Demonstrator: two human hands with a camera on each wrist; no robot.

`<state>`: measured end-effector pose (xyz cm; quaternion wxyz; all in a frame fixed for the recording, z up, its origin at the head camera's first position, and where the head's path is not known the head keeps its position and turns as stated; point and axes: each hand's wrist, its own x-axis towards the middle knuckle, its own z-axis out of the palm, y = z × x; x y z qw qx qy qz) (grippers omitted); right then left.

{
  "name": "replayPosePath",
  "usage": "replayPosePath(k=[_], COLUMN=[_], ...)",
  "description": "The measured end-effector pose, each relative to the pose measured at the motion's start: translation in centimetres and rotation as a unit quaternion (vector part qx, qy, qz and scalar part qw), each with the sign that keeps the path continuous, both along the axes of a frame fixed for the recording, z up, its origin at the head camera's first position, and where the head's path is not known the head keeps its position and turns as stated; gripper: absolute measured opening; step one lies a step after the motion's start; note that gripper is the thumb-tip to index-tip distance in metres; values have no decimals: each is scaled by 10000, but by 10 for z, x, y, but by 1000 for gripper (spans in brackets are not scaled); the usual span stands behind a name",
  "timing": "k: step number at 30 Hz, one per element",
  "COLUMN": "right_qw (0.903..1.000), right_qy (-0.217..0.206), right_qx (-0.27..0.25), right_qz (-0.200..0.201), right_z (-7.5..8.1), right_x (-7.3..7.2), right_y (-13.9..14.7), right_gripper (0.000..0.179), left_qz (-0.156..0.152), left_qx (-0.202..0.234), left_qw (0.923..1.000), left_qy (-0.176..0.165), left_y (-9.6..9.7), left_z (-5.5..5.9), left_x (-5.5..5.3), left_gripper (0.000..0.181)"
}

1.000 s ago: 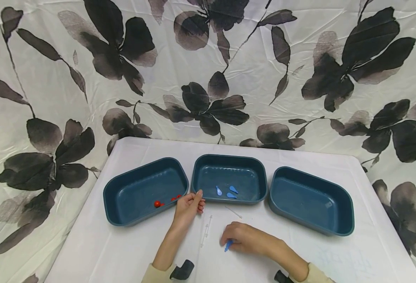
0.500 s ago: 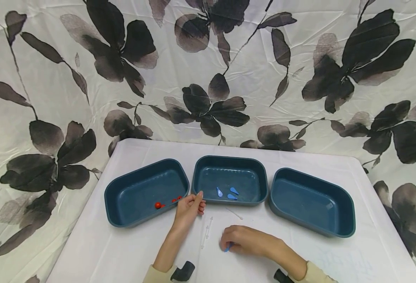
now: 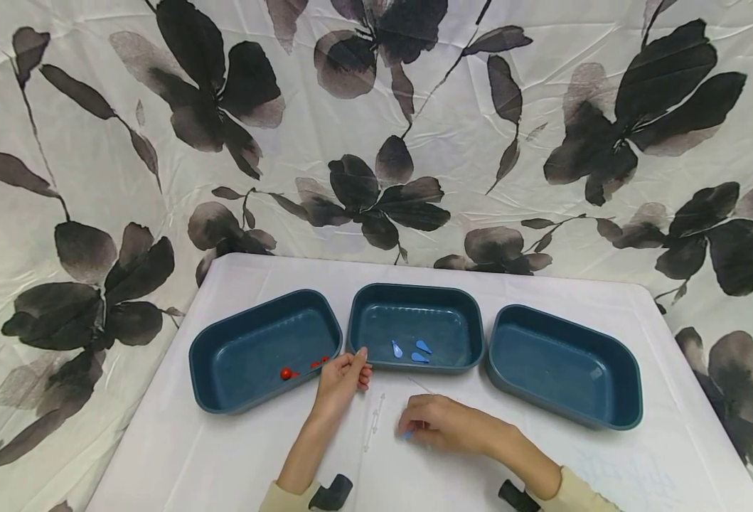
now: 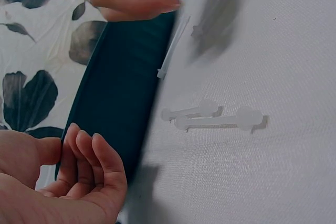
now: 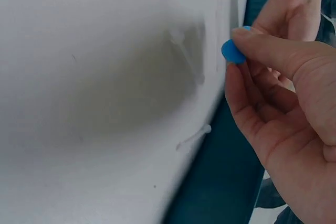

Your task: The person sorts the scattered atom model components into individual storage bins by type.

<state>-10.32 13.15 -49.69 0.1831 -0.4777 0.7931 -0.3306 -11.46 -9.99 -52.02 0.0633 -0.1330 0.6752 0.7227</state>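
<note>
My right hand point(image 3: 443, 424) pinches a small blue teardrop-shaped piece point(image 5: 233, 51) between thumb and fingers, in front of the middle tray. Its rounded end sticks out from the fingertips. My left hand point(image 3: 340, 379) holds the near left corner of the middle teal tray point(image 3: 414, 288), thumb at the rim and fingers against the outer wall. Several similar blue pieces point(image 3: 420, 358) lie inside that tray. Thin whitish sticks with round ends point(image 4: 220, 121) lie on the table between my hands, and another whitish stick point(image 5: 194, 136) lies near the tray's front wall.
A left teal tray point(image 3: 248, 313) holds several red pieces point(image 3: 286, 373), partly behind my left hand. Angled on the right stands a third teal tray point(image 3: 564, 320). The white-covered table point(image 3: 222, 455) ends at a floral cloth point(image 3: 376, 107) behind.
My right hand has lifted and shifted slightly toward the middle tray, taking the blue piece with it and covering part of a whitish stick. The left hand stays on the tray's rim.
</note>
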Motion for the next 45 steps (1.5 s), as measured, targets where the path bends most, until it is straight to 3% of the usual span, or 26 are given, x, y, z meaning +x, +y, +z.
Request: replayPosePath(k=[5,22,34,45], right_qw=[9994,9949,9765,9595], right_qy=[-240,3,-422,-799], right_qx=[-127,-851,-1647,-1634], right_qz=[-209,-540,-1327,-2150], right_z=[5,15,17,15], right_x=[-5,-27,-46,-61], right_y=[3,9,17,24], right_gripper=[11,10,10,15], left_qz=[18,46,73,17], left_qx=[-28,-30,-61,-100], left_qw=[9999,10000,10000,9999], left_qy=[-100,10,-28,-41], left_y=[-1,0,0,0], left_z=[-1,3,3,5], left_x=[1,3,1,1], left_gripper=[36,35,35,37])
